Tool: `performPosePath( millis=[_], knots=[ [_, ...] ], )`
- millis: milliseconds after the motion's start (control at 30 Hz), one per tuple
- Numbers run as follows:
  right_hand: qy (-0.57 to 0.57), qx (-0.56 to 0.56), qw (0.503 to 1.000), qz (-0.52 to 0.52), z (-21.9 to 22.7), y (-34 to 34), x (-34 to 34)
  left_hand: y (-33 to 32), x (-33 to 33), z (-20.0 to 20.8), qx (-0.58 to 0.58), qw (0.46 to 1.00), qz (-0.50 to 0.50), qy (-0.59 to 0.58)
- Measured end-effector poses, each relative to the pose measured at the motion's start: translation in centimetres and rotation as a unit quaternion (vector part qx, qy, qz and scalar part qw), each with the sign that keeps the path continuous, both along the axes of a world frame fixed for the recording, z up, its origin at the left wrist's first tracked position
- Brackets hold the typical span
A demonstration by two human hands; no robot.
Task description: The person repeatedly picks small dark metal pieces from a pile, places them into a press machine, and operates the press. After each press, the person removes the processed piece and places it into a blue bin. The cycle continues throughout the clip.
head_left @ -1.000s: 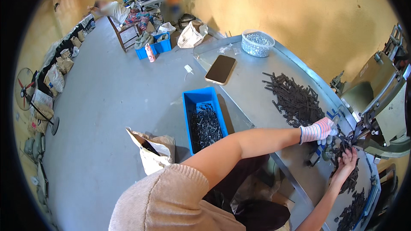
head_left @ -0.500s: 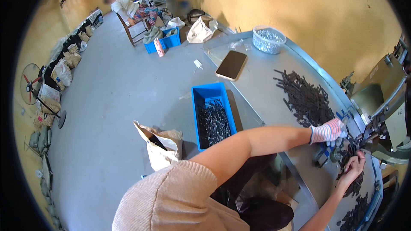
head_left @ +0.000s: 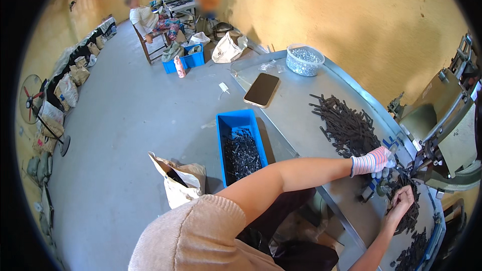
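My left hand [head_left: 383, 163], in a glove with a striped cuff, is at the working end of a grey-green machine [head_left: 441, 171]. Its fingers look closed, but what they hold is too small to make out. Lower down, my bare right hand [head_left: 400, 202] has its fingers curled in over a heap of short black strips [head_left: 407, 217]; whether a strip is in them is hidden. A larger pile of black strips [head_left: 346, 125] lies on the metal table [head_left: 293, 108], beyond my left wrist.
On the table are a phone [head_left: 262, 90] and a clear tub of small shiny parts [head_left: 305, 61]. A blue bin [head_left: 219, 143] of black pieces and an open sack [head_left: 187, 183] stand on the floor. Farther off, a person [head_left: 148, 20] sits on a chair.
The whole view has shifted, so things appear farther left and lower. My right hand has drawn back a little from the machine, toward the near strips. My left hand stays at the machine.
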State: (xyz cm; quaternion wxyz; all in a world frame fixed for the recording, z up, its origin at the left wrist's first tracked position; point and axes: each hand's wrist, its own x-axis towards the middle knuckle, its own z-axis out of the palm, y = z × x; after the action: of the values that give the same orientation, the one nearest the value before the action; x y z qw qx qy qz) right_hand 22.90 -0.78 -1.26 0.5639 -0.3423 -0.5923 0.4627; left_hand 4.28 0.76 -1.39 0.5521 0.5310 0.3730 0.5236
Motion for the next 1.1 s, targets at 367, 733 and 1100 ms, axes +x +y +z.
performPosePath(
  millis=[367,733,1100],
  knots=[
    [0.032,-0.012,0.998,0.047,-0.1,0.1,0.4,0.2,0.1,-0.4,0.035,0.999,0.006,0.017],
    [0.048,0.075,0.976,-0.201,-0.1,0.4,0.8,-0.3,-0.3,0.3,0.097,0.993,0.036,0.063],
    [0.110,0.061,0.987,-0.101,0.0,0.6,1.0,-0.7,-0.2,0.8,0.020,0.999,0.026,0.013]
  ],
)
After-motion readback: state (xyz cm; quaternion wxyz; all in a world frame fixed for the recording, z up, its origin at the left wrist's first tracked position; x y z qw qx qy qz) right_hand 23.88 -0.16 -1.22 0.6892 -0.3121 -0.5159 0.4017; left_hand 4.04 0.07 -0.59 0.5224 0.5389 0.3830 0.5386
